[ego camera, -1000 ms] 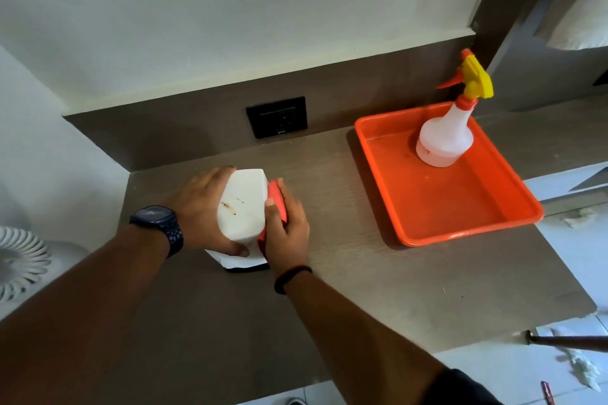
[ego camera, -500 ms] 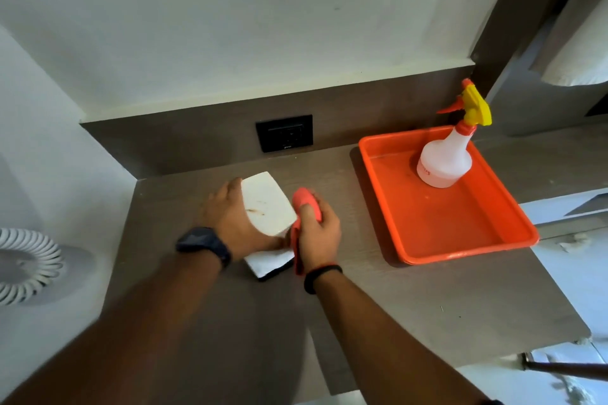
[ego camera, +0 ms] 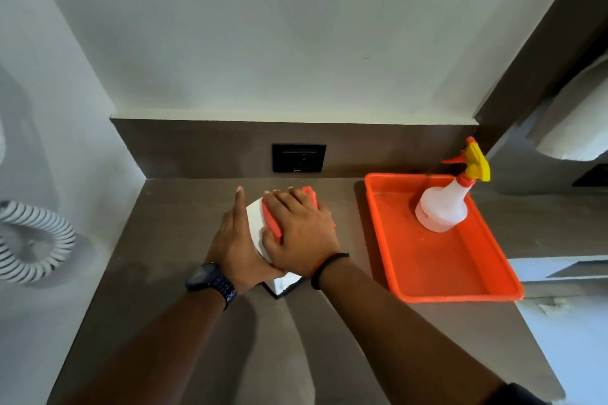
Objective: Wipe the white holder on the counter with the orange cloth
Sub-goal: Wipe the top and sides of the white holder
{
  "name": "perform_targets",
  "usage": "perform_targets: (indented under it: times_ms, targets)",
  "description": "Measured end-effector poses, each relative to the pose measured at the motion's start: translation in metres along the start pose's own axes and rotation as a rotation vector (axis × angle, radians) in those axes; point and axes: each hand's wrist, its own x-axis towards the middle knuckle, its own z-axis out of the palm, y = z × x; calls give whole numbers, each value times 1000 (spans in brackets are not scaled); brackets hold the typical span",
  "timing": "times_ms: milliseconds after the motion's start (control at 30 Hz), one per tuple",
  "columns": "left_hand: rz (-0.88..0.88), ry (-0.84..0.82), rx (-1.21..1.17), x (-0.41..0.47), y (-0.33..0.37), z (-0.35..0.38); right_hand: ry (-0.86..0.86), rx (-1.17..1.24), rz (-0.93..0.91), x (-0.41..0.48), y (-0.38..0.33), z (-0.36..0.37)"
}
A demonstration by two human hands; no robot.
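The white holder (ego camera: 255, 222) stands on the brown counter (ego camera: 184, 217), mostly covered by both hands. My left hand (ego camera: 235, 245), with a dark watch on the wrist, braces the holder's left side, fingers stretched along it. My right hand (ego camera: 301, 228) lies flat on top of the holder and presses the orange cloth (ego camera: 273, 219) against its upper face. Only the cloth's left and far edges show around the fingers. A corner of the holder's base peeks out below my wrists.
An orange tray (ego camera: 441, 268) sits to the right on the counter, holding a white spray bottle (ego camera: 442, 207) with a yellow and orange trigger. A black wall socket (ego camera: 298, 158) is set behind the holder. A white coiled cord (ego camera: 36, 242) hangs at the left wall.
My right hand has moved the orange cloth from the holder's right side up onto its top face. The left hand stays on the left side. The camera view has shifted upward.
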Motion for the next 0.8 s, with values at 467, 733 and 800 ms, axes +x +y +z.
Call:
perform_targets:
  times_ms: [467, 733, 800]
  targets:
    - [-35, 64, -18, -4, 2, 6, -22, 45, -7, 8, -4, 0]
    - [-58, 95, -58, -5, -3, 9, 10, 9, -137, -13, 5, 2]
    - [-71, 106, -66, -7, 1, 10, -42, 39, -101, -13, 12, -2]
